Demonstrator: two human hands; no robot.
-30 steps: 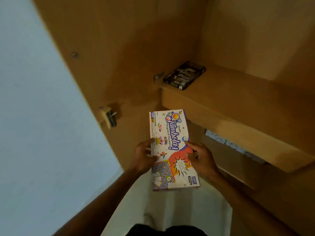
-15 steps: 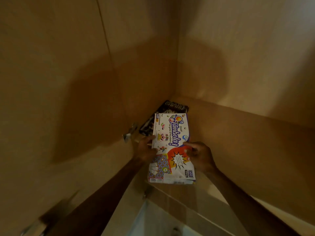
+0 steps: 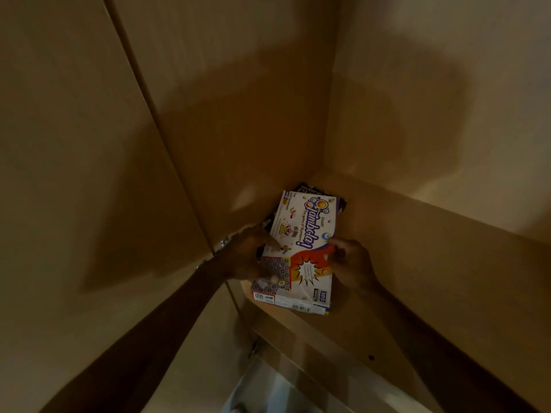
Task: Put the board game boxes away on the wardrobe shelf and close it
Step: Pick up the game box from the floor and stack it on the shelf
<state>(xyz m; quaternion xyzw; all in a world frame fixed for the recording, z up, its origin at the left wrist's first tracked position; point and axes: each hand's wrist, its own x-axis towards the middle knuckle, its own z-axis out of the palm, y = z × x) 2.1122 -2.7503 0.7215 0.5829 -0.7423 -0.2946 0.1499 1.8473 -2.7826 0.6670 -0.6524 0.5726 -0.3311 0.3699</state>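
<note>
A white Tambola board game box (image 3: 301, 248) with colourful print lies over the left end of the wooden wardrobe shelf (image 3: 417, 263), its near end past the shelf's front edge. My left hand (image 3: 247, 257) grips its left long edge and my right hand (image 3: 348, 263) grips its right long edge. Under its far end a black game box (image 3: 310, 189) lies in the shelf's back left corner, mostly hidden.
The open wardrobe door (image 3: 74, 174) fills the left, hinged beside my left hand. The wardrobe's back panel (image 3: 432, 84) rises behind the shelf. Below the shelf edge a pale surface (image 3: 268, 389) shows dimly.
The Tambola box has gone up from below the shelf and forward over the black box. Both hands kept their grip. The camera has tilted up into the wardrobe.
</note>
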